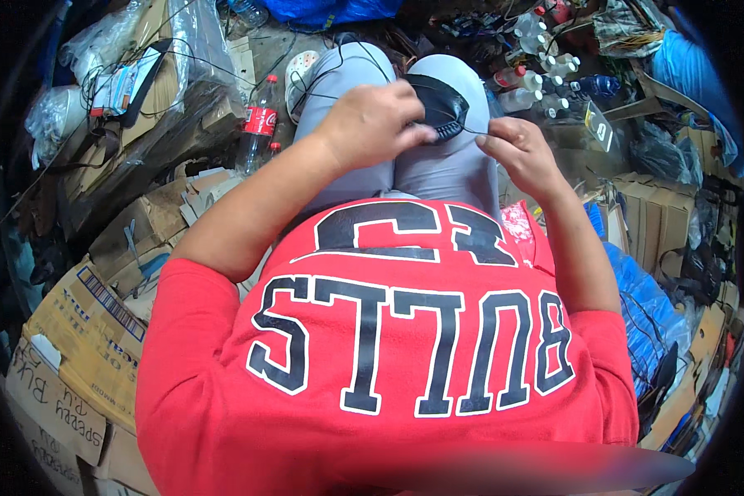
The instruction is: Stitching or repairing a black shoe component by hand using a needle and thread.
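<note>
On my lap, over the grey trousers (339, 78), lies a glossy black piece (438, 99), shaped like part of a shoe, with a ribbed or stitched lower edge. My left hand (376, 124) is at its left side, fingers curled and thumb near the ribbed edge; what they pinch is hidden. To the right, my right hand (521, 153) is closed, thumb against the fingers, on a thin dark thread (473, 131). That thread runs taut from the black piece to the fingertips. More dark cord (316, 93) loops across the left leg.
Left of my legs stands a red-labelled plastic bottle (260, 120). Several small bottles (546, 83) cluster beyond my right knee. Cardboard boxes (91, 331) and plastic-wrapped sheets (174, 83) crowd the left; blue plastic sheeting (641, 306) and stacked cardboard (657, 219) lie at the right.
</note>
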The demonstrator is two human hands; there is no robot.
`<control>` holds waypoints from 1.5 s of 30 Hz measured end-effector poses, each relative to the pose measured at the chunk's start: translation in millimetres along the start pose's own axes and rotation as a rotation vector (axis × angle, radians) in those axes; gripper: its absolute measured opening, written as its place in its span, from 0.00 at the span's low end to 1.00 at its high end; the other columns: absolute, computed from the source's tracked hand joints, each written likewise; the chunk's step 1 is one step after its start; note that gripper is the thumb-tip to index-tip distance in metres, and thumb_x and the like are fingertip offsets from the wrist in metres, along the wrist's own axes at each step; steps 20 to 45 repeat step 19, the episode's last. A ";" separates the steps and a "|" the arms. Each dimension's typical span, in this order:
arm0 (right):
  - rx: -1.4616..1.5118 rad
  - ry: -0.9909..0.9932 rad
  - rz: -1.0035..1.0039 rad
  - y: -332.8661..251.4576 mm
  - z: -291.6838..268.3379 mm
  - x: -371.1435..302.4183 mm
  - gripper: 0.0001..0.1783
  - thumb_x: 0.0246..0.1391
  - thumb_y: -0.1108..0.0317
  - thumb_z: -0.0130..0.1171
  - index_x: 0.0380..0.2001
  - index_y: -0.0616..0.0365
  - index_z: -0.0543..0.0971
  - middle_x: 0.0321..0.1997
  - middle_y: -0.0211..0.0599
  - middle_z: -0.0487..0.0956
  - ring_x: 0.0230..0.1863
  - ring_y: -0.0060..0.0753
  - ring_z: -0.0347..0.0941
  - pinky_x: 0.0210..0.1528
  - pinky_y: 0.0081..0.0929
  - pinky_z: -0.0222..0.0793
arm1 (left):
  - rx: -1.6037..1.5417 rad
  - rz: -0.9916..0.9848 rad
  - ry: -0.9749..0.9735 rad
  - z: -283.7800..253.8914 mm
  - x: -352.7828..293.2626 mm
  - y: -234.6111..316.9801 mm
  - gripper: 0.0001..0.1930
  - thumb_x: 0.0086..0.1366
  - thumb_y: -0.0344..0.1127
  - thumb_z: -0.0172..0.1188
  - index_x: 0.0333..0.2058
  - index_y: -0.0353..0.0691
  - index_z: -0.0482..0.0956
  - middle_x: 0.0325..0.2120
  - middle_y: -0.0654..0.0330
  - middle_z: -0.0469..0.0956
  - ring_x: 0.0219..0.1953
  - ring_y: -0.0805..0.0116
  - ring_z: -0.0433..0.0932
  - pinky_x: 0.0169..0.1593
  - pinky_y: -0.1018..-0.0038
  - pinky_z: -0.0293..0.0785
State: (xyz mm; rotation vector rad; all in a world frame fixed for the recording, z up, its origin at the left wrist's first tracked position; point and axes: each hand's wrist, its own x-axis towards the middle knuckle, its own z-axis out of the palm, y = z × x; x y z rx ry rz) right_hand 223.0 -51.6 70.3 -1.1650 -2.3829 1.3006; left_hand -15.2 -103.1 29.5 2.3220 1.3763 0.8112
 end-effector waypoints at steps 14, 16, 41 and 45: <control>0.188 0.216 0.021 -8.7 -10.5 -10.1 0.16 0.52 0.75 0.54 0.45 0.53 0.79 0.26 0.24 0.66 0.30 0.16 0.61 0.34 0.15 0.58 | -0.633 -0.170 -0.411 15.4 71.2 -46.4 0.10 0.54 0.36 0.62 0.33 0.39 0.80 0.30 0.60 0.79 0.35 0.70 0.76 0.43 0.75 0.69; 0.182 0.213 0.012 -7.3 -4.8 -6.4 0.15 0.52 0.75 0.55 0.44 0.53 0.79 0.26 0.24 0.68 0.30 0.17 0.62 0.34 0.15 0.59 | -0.729 -0.169 -0.462 15.8 73.7 -51.6 0.10 0.55 0.36 0.62 0.34 0.37 0.79 0.30 0.62 0.78 0.36 0.74 0.74 0.45 0.76 0.68; -0.012 0.138 0.042 -8.3 -2.0 -0.6 0.14 0.51 0.74 0.56 0.43 0.54 0.79 0.29 0.27 0.72 0.31 0.23 0.67 0.34 0.17 0.62 | -0.930 -0.196 -0.569 15.1 72.2 -57.7 0.12 0.57 0.36 0.61 0.38 0.37 0.79 0.32 0.64 0.78 0.39 0.76 0.72 0.49 0.77 0.66; -0.012 0.138 0.042 -8.3 -2.0 -0.6 0.14 0.51 0.74 0.56 0.43 0.54 0.79 0.29 0.27 0.72 0.31 0.23 0.67 0.34 0.17 0.62 | -0.930 -0.196 -0.569 15.1 72.2 -57.7 0.12 0.57 0.36 0.61 0.38 0.37 0.79 0.32 0.64 0.78 0.39 0.76 0.72 0.49 0.77 0.66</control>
